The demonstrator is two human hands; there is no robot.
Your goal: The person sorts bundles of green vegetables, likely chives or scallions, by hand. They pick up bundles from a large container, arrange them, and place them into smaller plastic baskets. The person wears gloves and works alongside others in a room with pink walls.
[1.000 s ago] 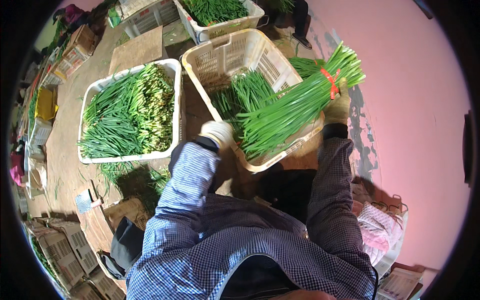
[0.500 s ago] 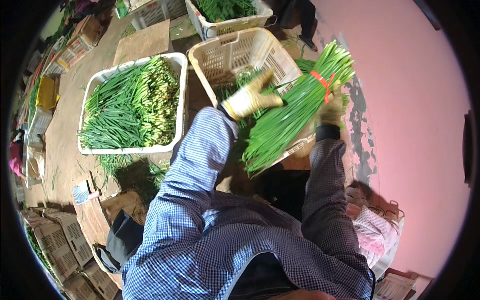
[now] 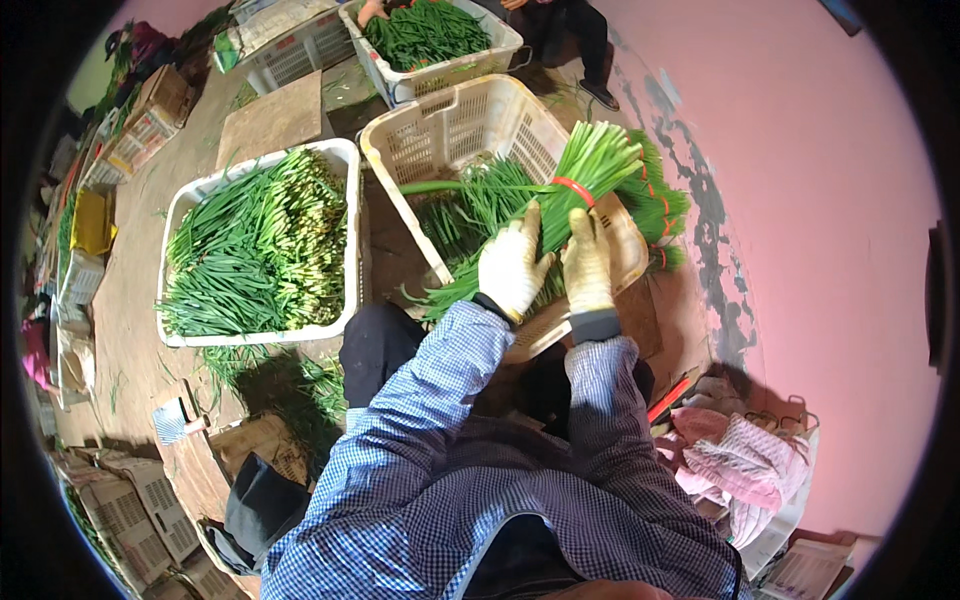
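Both my hands wear pale work gloves and grip one bundle of long green stalks (image 3: 560, 205) tied with a red band. My left hand (image 3: 512, 265) holds its lower part and my right hand (image 3: 587, 262) clasps it just beside. The bundle lies slanted over the near rim of a cream slotted basket (image 3: 455, 130). Inside the basket lie more green stalks (image 3: 470, 205), and further red-banded bundles (image 3: 655, 205) rest at its right side.
A white crate (image 3: 345, 160) heaped with loose green stalks stands to the left. Another white crate (image 3: 500, 45) of greens sits at the top, with another person's hand and legs by it. Pink cloth (image 3: 740, 465) lies at the lower right, stacked baskets (image 3: 130, 500) at the lower left.
My left hand has come across onto the bundle, so both hands now grip it side by side. The bundle has swung left and lower over the basket's rim.
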